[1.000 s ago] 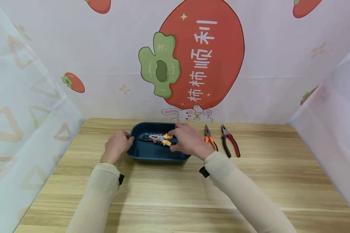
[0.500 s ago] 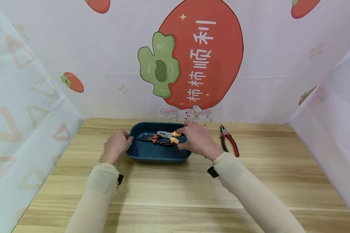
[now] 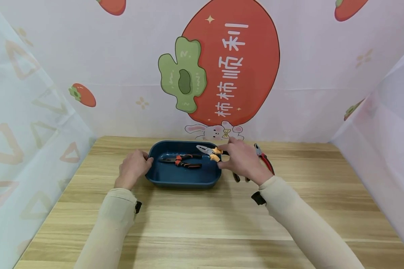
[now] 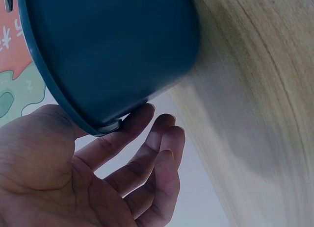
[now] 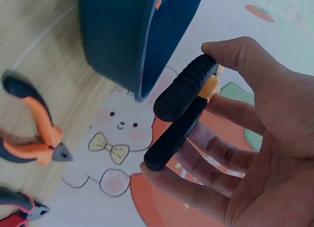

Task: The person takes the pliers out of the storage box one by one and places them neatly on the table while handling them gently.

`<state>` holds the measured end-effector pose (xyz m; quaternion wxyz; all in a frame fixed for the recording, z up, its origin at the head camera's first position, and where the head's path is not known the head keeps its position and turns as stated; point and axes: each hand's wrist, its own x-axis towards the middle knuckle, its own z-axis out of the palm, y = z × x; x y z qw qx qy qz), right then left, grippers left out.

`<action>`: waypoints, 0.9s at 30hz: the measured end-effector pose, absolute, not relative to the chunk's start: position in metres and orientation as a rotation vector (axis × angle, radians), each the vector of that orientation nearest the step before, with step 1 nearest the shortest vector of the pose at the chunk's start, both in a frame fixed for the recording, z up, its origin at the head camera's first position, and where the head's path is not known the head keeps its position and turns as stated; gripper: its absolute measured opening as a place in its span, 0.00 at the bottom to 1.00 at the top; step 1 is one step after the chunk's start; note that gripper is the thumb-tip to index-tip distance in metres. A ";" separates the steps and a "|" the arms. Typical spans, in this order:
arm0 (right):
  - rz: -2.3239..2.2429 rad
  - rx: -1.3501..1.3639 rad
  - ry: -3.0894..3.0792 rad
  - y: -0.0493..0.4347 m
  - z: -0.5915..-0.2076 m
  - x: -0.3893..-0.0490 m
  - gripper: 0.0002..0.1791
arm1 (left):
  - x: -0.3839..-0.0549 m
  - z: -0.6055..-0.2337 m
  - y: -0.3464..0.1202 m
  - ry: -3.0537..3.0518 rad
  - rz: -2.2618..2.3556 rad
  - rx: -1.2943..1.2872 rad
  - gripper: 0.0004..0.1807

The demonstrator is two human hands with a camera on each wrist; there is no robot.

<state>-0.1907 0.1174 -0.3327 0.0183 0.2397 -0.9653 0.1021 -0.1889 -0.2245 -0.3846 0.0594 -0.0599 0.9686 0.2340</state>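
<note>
My left hand (image 3: pixel 132 169) grips the left end of a dark blue plastic bin (image 3: pixel 181 184); in the left wrist view the thumb goes over the rim and the index finger lies along the outer wall. Yellow-and-black combination pliers (image 3: pixel 216 154) are held in my right hand (image 3: pixel 243 158), over the bin's right end, with their metal nose pointing left. Their black handles (image 5: pixel 184 94) show between thumb and fingers in the right wrist view. Inside the bin lie orange-and-black long-nose pliers (image 3: pixel 181 161), nose to the left.
Right of the bin, orange-and-black pliers (image 5: pixel 44 134) lie on the wooden table (image 3: pixel 188 220), mostly hidden behind my right hand in the head view. Farther right are red-and-black pliers (image 3: pixel 266 162). A printed cloth (image 3: pixel 138 59) stands along the table's back edge.
My right hand has lifted the yellow-and-black pliers off the long-nose pair and carried them right, to the bin's right rim. My left hand stays at the bin's left end.
</note>
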 end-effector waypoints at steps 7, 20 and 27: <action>0.367 0.683 -3.009 0.135 -0.334 -0.191 0.27 | -0.190 -0.386 -0.224 2.939 0.699 -0.183 0.23; 0.388 0.615 -3.005 0.168 -0.341 -0.195 0.28 | -0.189 -0.386 -0.223 2.954 0.676 -0.178 0.22; 0.439 0.512 -3.021 0.192 -0.347 -0.199 0.26 | -0.189 -0.387 -0.223 2.959 0.679 -0.169 0.22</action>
